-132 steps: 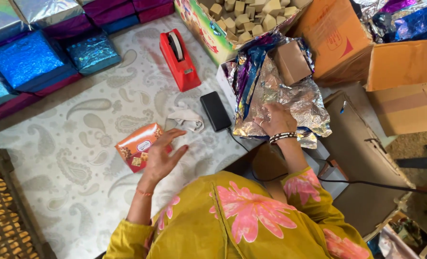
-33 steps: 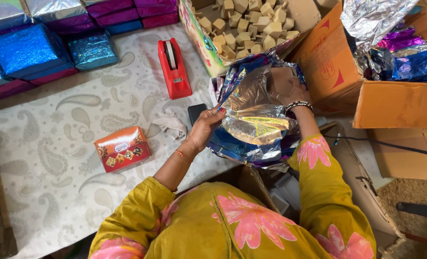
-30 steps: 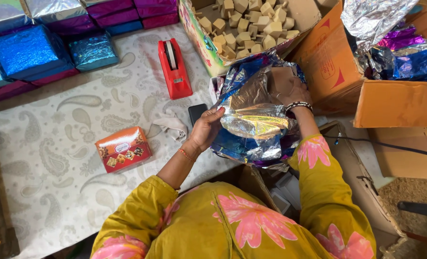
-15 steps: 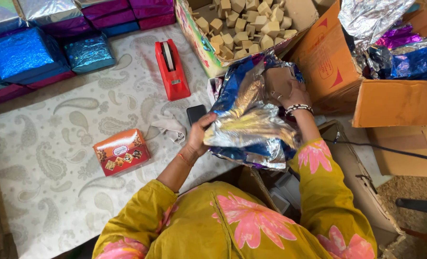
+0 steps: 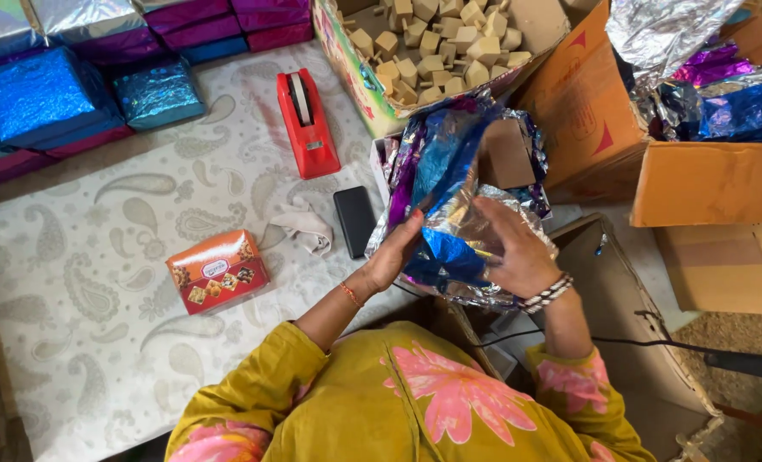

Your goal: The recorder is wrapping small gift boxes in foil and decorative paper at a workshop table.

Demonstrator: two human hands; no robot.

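Gripping a loose foil sheet (image 5: 449, 214) with both hands' fingers closed on it, orange box (image 5: 217, 270) lies unwrapped.

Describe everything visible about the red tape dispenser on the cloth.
The red tape dispenser stands upright on the white paisley cloth, long axis running toward the foil-wrapped boxes. It looks like glossy plastic, with a roll set in its top slot and a flat sloping front. Neither hand touches it; a black phone lies nearby.

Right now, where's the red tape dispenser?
Head view, upper middle: the red tape dispenser stands on the paisley sheet, left of the carton of small tan boxes, above the black phone.
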